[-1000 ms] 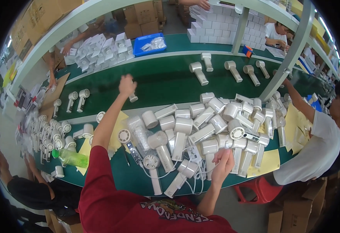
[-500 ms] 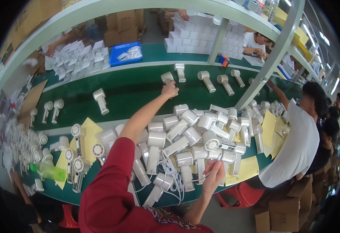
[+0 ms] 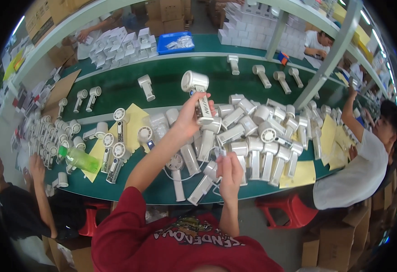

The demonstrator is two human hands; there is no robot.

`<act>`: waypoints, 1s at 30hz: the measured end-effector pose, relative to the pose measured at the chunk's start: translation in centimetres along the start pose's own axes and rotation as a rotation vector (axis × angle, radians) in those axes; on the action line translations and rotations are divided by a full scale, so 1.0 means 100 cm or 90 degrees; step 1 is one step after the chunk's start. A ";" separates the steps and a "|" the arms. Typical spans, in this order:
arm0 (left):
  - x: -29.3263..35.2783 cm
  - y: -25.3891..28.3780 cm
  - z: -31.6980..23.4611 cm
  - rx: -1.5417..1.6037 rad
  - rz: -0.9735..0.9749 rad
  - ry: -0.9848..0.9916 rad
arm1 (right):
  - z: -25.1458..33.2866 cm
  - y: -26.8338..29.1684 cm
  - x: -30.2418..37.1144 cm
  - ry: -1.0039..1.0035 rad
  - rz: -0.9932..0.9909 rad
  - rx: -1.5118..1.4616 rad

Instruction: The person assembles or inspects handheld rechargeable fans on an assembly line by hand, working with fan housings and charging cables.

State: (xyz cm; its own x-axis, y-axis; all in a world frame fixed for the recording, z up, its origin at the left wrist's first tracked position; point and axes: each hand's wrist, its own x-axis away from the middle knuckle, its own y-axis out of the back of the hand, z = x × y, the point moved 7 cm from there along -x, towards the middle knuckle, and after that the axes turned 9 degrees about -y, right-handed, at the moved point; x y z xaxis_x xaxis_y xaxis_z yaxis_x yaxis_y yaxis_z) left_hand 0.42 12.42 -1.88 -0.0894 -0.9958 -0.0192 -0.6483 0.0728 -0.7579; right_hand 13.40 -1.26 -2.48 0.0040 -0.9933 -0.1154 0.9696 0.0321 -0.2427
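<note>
Above the green bench [image 3: 171, 86], left hand [image 3: 187, 120] grips one white fan [image 3: 198, 95]; right hand [image 3: 229, 170] pinches one cable [image 3: 220, 153].

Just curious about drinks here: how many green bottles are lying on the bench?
1. The green bottle lies on its side at the bench's left end, among the fans; others could be hidden by clutter.

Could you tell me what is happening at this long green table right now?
A person in a red shirt works at a green table heaped with white handheld fans. The left hand holds one white fan up by its handle, head upward. The right hand pinches the end of a thin white cable just above the heap. A green bottle lies to the left. Other people work at both ends.
</note>
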 end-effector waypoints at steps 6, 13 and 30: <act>0.059 -0.030 0.021 0.001 0.001 0.028 | 0.019 -0.015 0.015 0.121 -0.045 0.068; 0.076 -0.046 0.035 -0.033 0.012 -0.020 | 0.036 -0.001 0.024 0.163 -0.146 0.233; 0.080 -0.055 0.019 -0.270 0.074 -0.296 | 0.003 0.003 0.010 -0.018 -0.035 -0.064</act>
State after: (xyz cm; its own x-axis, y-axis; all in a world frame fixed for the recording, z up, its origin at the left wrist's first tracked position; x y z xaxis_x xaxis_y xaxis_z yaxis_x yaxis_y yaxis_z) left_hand 4.68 3.95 0.93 0.0973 -0.8933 -0.4388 -0.9057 0.1032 -0.4111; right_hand 13.80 -2.28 -2.35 -0.0399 -0.9966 -0.0728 0.9391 -0.0125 -0.3434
